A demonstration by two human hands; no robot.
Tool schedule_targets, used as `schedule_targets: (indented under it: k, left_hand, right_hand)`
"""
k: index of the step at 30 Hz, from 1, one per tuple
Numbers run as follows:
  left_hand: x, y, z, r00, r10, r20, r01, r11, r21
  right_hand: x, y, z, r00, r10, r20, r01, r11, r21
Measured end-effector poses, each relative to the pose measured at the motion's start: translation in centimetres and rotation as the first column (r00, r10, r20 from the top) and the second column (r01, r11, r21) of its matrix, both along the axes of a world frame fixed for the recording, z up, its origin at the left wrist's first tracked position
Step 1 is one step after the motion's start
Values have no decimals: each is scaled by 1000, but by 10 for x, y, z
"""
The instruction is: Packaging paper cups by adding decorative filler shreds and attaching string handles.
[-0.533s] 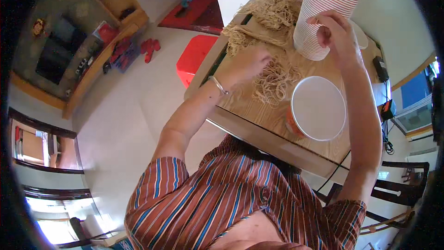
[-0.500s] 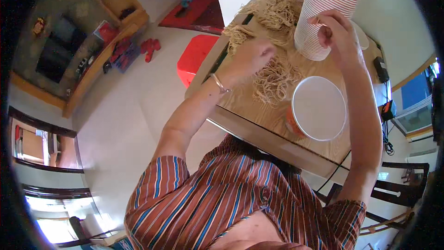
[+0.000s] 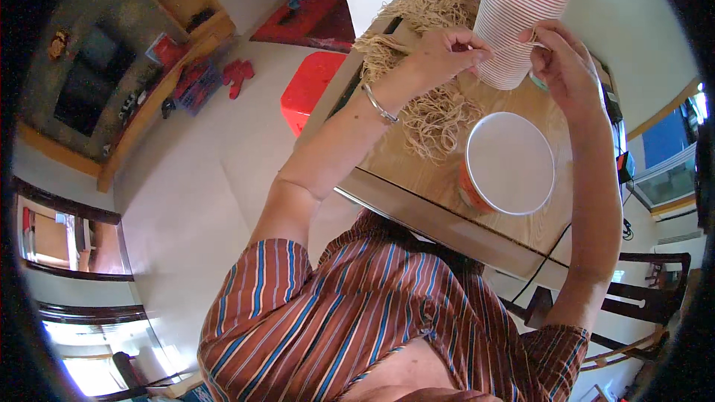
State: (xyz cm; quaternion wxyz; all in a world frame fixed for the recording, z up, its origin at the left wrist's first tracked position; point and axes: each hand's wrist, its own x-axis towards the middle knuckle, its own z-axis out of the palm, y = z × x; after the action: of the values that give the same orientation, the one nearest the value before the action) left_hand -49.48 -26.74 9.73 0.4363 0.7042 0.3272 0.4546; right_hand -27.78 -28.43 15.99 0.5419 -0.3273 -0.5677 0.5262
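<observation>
Both hands up over the table [image 3: 521, 236], near the lower end of the tall cup stack [image 3: 529, 7]. Left hand [image 3: 441, 59]: thumb and fingertips drawn close together by the stack; we can't tell if anything's between them. Right hand [image 3: 572, 68]: fingers curled, thumb near index, other side of the stack. Maybe a thin pale strand at those fingertips, too small to confirm. Near heap of beige strands [image 3: 441, 126] lies loose and tangled, just below the left hand; the back heap [image 3: 433, 7] is farther off. Orange-sided tub [image 3: 511, 165] stands open near the table's front edge. Our read: light fingertip pressure suits thin strands, slow straight draws limit snags, and knuckles should clear the stack so we don't tip it.
</observation>
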Motion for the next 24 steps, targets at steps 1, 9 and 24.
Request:
schedule_targets:
  k: [1, 9, 24]
  left_hand:
    - [3, 1, -2, 1000, -4, -1, 4, 1000, 1]
    - [22, 14, -16, 995, -33, -92, 37, 999, 36]
    - [91, 18, -23, 986, -165, -8, 163, 983, -89]
  right_hand:
    - [5, -1, 0, 1000, -4, -1, 4, 1000, 1]
    - [49, 0, -1, 961, -230, 151, 217, 971, 101]
    - [159, -36, -13, 410, -819, 402, 342, 547, 764]
